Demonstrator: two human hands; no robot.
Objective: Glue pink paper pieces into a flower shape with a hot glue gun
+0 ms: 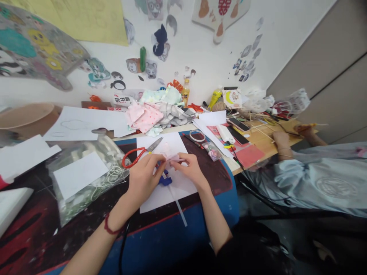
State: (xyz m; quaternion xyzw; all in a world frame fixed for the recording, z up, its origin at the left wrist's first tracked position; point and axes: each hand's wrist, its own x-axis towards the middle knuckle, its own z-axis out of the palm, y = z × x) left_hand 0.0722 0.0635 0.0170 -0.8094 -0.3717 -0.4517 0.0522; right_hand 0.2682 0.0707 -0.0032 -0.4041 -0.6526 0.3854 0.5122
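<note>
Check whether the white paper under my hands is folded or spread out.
Spread out: the white paper lies flat on the tabletop, with corners showing and no fold visible.

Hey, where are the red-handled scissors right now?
In the head view, the red-handled scissors lie left of centre, just beyond the left hand, blades over the upper left of the white sheet, handles past its left edge.

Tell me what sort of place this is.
Probably a craft workspace, perhaps shared: red-handled scissors lie on white paper, patterned fabric is heaped behind, and small pictures dot the wall.
</note>
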